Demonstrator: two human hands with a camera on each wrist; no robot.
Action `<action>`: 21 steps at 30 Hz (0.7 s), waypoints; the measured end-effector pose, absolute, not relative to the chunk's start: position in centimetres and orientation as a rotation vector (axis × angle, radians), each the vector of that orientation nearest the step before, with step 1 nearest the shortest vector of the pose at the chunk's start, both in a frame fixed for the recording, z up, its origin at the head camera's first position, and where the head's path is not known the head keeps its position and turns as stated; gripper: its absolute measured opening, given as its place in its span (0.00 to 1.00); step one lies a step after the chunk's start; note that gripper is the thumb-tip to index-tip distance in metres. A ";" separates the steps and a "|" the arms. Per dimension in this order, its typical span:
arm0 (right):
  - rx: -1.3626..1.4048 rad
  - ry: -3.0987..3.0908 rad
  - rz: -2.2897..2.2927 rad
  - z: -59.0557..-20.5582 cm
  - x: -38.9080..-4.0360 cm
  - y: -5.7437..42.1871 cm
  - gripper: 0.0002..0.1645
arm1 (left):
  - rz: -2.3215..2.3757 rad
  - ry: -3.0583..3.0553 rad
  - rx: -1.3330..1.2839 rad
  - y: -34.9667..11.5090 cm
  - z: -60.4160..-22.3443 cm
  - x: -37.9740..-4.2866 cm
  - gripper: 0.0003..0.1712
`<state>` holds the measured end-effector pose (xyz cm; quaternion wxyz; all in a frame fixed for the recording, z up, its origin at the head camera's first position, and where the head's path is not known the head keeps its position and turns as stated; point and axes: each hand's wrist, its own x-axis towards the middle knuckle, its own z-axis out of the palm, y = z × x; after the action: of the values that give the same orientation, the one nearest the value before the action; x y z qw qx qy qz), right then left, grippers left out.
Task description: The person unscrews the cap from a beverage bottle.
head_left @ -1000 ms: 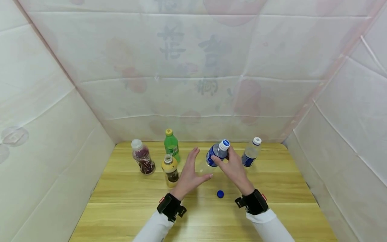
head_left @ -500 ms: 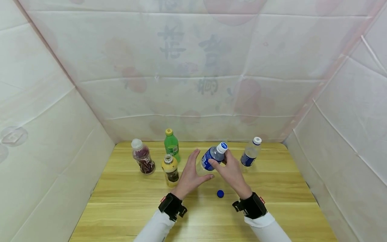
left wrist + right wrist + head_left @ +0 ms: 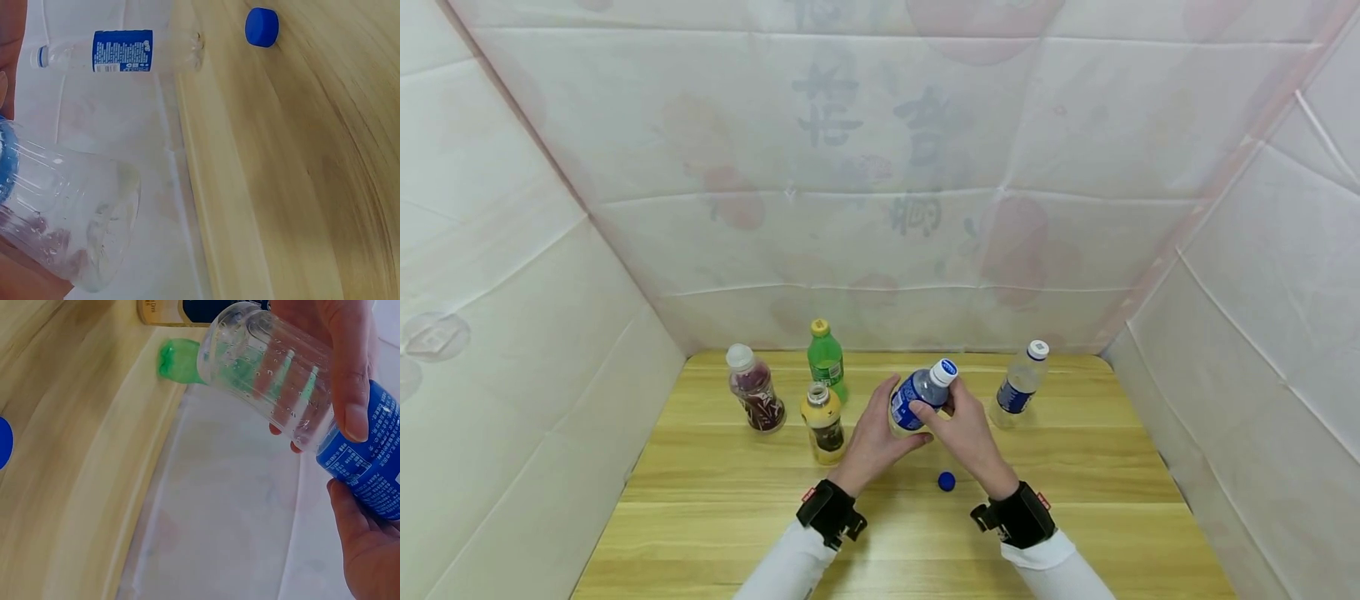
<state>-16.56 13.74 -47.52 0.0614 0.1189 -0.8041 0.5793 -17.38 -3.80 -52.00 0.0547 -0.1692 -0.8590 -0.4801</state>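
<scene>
A clear plastic bottle [image 3: 910, 402] with a blue label and a white cap is held tilted above the table, its cap leaning to the right. My right hand [image 3: 973, 435] grips it at the label and shoulder, thumb across the front. Around the bottle's lower part is my left hand [image 3: 874, 442], thumb in front and fingers behind, visible through the clear plastic in the right wrist view. Water drops cling inside the bottle's clear base [image 3: 269, 369]. A loose blue cap [image 3: 947, 482] lies on the table in front of both hands.
To the left stand a purple-brown drink bottle [image 3: 757, 396], a green bottle [image 3: 826, 360] with a yellow cap, and a yellow-topped bottle [image 3: 823, 421] without a cap. Another blue-labelled clear bottle [image 3: 1017, 393] stands to the right. White fabric walls [image 3: 880, 250] enclose the wooden table [image 3: 700, 517].
My right hand has brought the tilted bottle left and slightly toward me. My left hand, apart from it before, now has its fingers and thumb around the lower part.
</scene>
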 end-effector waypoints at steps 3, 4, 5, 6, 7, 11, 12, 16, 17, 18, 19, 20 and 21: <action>0.359 -2.435 1.772 -47.6 -16.5 13.6 0.35 | -1.471 -2.591 -0.521 -3.8 -52.2 -17.4 0.57; 0.357 -2.437 1.778 -47.6 -16.5 13.6 0.35 | -1.475 -2.585 -0.524 -3.7 -52.3 -17.4 0.56; 0.360 -2.436 1.781 -47.6 -16.5 13.6 0.35 | -1.479 -2.578 -0.527 -3.7 -52.3 -17.4 0.54; 0.355 -2.439 1.784 -47.6 -16.5 13.5 0.35 | -1.482 -2.570 -0.530 -3.7 -52.4 -17.4 0.53; 0.351 -2.441 1.784 -47.7 -16.5 13.5 0.35 | -1.484 -2.570 -0.526 -3.8 -52.5 -17.4 0.52; 0.354 -2.457 1.779 -47.8 -16.5 13.5 0.37 | -1.484 -2.552 -0.531 -3.8 -52.7 -17.4 0.47; 0.352 -2.466 1.776 -47.9 -16.5 13.6 0.38 | -1.482 -2.551 -0.530 -3.8 -52.8 -17.4 0.47; 0.368 -2.484 1.743 -47.9 -16.4 13.9 0.40 | -1.458 -2.557 -0.521 -3.9 -53.1 -17.3 0.45; 0.366 -2.483 1.738 -47.8 -16.4 14.1 0.41 | -1.456 -2.561 -0.513 -3.9 -53.2 -17.3 0.45; 0.364 -2.484 1.729 -47.7 -16.4 14.2 0.41 | -1.453 -2.567 -0.507 -3.9 -53.3 -17.3 0.45; 0.359 -2.484 1.724 -47.7 -16.5 14.4 0.42 | -1.454 -2.568 -0.503 -4.0 -53.4 -17.2 0.45; 0.356 -2.480 1.731 -47.6 -16.5 14.5 0.42 | -1.459 -2.568 -0.498 -4.0 -53.4 -17.2 0.45; 0.359 -2.475 1.731 -47.4 -16.6 14.7 0.43 | -1.467 -2.569 -0.494 -4.1 -53.5 -17.1 0.45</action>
<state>-16.61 14.69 -47.45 0.0500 0.1177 -0.8127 0.5685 -17.13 -4.08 -53.51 0.0712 -0.1644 -0.8543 -0.4880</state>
